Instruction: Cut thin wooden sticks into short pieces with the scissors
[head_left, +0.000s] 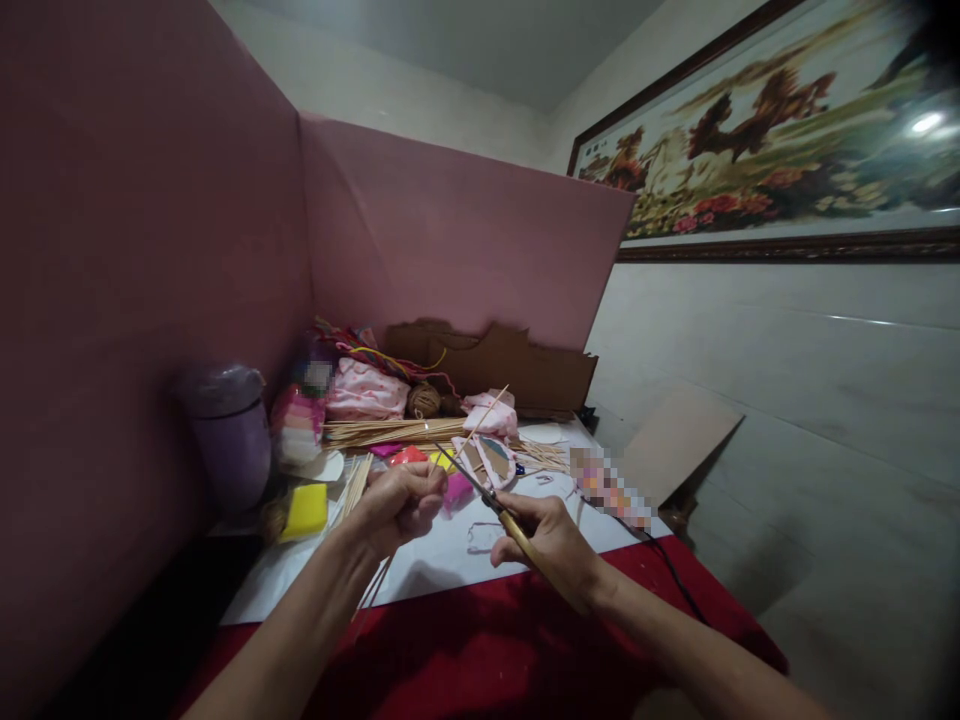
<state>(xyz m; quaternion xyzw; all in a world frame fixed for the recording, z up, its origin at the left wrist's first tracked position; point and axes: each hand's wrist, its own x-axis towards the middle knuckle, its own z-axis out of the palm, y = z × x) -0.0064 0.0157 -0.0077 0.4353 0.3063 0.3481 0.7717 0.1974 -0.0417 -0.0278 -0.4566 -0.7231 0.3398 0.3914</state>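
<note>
My left hand (405, 500) is closed around thin wooden sticks (484, 418). One stick slants up to the right above the fist, and the lower ends poke out beneath the wrist. In my right hand (551, 540) is a pair of scissors (517, 530) with gold-coloured handles. Its dark blades point up and left, passing close to the left fist and the slanted stick. Whether a blade touches the stick I cannot tell. Behind the hands lies a cardboard piece with pink-and-white edging (487, 465), beside red, yellow and magenta packets.
White paper (442, 580) covers part of the red tablecloth (480, 650). Bundled sticks (360, 434), a twine ball (424, 400), pink fabric (367, 388) and torn cardboard (480, 360) lie at the back. A purple container (231, 440) and yellow block (306, 510) stand left. Pink panels (450, 230) rise behind.
</note>
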